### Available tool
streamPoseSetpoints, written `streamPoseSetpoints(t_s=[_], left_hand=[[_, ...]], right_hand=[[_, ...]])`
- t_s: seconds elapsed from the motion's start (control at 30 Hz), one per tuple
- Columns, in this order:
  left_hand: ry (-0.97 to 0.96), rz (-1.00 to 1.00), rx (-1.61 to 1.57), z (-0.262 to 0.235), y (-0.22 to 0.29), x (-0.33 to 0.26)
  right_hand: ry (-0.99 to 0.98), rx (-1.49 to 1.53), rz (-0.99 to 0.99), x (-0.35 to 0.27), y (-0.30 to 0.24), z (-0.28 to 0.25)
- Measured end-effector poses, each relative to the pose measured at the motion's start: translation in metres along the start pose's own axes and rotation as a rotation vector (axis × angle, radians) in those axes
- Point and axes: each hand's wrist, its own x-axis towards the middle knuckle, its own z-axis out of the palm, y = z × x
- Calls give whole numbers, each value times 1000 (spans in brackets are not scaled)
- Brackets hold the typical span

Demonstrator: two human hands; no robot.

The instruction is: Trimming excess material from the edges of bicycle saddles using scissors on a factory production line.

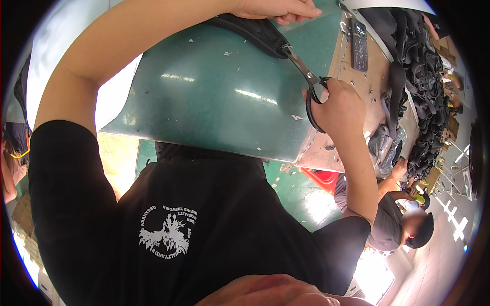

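Black material (pixel 250 34) lies on the green worktop (pixel 204 107), one end at the scissors (pixel 310 75). The right hand (pixel 343 107) grips these; whether the left hand (pixel 280 9) pinches, I cannot tell. Short snips, well clear of it, seem best.

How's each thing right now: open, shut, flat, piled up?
Black-handled metal scissors: held in right hand; unclear whether fully shut.
Long curved black piece: at the scissors' tips.
Slim black rectangular device: lying flat.
Dark curled pieces: heaped.
Shiny green tabletop: scattered with pale scraps.

White lettering (pixel 187 214) circles an emblem (pixel 166 235) on the black shirt (pixel 240 229).
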Motion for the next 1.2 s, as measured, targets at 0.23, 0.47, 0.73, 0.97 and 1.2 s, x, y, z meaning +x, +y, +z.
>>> streamPoseSetpoints(t_s=[0.23,0.47,0.73,0.97,1.2], left_hand=[[-25,44,251,1,6,-5],[-160,564,1427,37,12,-45],[-148,561,1337,33,5,-41],[-129,472,1200,37,16,-43],[-141,475,1140,37,18,-41]], right_hand=[[48,-43,-15,-1,0,-15],[3,57,247,-40,25,-21],[-5,114,200,-45,29,-6],[106,67,37,-22,30,3],[76,-42,-81,-1,24,3]])
